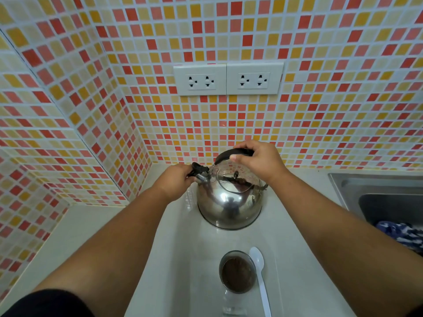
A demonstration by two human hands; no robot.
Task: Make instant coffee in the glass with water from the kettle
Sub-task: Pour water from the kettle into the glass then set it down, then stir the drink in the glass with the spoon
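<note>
A shiny steel kettle (229, 202) stands on the white counter near the back wall. My right hand (261, 162) is closed around its black arched handle. My left hand (176, 181) grips the black cap on the spout at the kettle's left side. Closer to me, a clear glass (237, 274) stands upright with dark brown coffee powder at its bottom. A white plastic spoon (259, 275) lies on the counter just right of the glass, bowl end away from me.
A steel sink (377, 193) is set into the counter (91, 236) at the right, with a blue-and-white cloth (402, 234) at its near edge. Two double wall sockets (227, 80) sit above the kettle on the mosaic-tiled wall. A tiled side wall closes off the left.
</note>
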